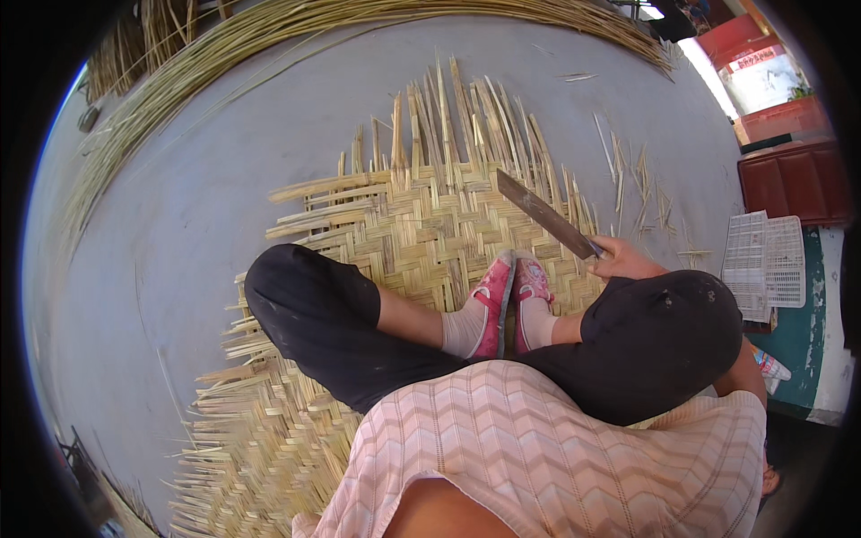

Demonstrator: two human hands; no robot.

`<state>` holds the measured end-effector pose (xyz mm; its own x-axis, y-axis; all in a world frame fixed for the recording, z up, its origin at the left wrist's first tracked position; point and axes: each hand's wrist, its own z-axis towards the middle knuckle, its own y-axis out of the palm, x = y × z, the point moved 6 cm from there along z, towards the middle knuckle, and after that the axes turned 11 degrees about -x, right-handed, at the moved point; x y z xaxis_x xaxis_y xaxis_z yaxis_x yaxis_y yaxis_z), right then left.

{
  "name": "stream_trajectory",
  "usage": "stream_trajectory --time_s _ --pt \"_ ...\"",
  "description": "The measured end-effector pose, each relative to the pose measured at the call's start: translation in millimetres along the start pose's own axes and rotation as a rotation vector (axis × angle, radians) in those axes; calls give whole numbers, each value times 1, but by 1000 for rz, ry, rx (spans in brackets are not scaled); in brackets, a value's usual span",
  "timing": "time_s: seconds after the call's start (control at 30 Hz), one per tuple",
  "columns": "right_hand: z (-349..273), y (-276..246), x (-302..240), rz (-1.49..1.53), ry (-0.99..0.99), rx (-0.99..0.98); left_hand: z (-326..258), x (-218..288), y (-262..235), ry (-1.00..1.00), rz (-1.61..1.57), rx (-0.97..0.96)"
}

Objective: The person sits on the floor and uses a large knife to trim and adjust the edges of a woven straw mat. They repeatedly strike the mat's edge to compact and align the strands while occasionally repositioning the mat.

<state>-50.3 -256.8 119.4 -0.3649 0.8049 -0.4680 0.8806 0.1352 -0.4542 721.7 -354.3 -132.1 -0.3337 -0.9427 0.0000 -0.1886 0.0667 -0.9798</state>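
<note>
My right hand (621,259) is closed round the handle of a long, broad-bladed knife (543,213). Its dark rectangular blade points up and to the left, over the right part of a woven mat (421,224) of split cane strips. The mat lies on the floor under my crossed legs, its strips crossing in a diagonal pattern. Loose strip ends (444,125) of uneven length stick out along the far edge, and more fray along the left edge. My right forearm passes behind my right knee. I cannot see my left hand.
A long bundle of thin canes (269,34) curves across the far side of the grey floor. Cut slivers (641,184) lie right of the mat. White plastic racks (762,260) and a dark red padded item (794,182) stand at the right. My pink shoes (495,305) rest on the mat.
</note>
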Motion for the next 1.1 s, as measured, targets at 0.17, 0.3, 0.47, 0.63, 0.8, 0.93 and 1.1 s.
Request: stream_trajectory --time_s 0.17,0.3,0.47,0.63,0.8,0.93,1.1 --pt "-1 -1 -25 84 -137 -21 3 33 -10 100 -32 -37" --pt "3 0 -40 208 -112 -133 11 89 -44 180 -42 -31" --pt "18 3 -52 183 -258 -229 -59 311 -102 586 -187 -154" --pt "41 2 -39 45 -345 -210 -377 580 -106 1734 -546 -633" --pt "41 -13 -13 -19 -200 -84 -735 556 -67 2764 18 -734" --pt "37 -31 22 -119 -94 -34 -879 473 -13 3055 640 -341" --pt "40 -53 73 -185 11 93 -929 437 76 3120 1279 270"
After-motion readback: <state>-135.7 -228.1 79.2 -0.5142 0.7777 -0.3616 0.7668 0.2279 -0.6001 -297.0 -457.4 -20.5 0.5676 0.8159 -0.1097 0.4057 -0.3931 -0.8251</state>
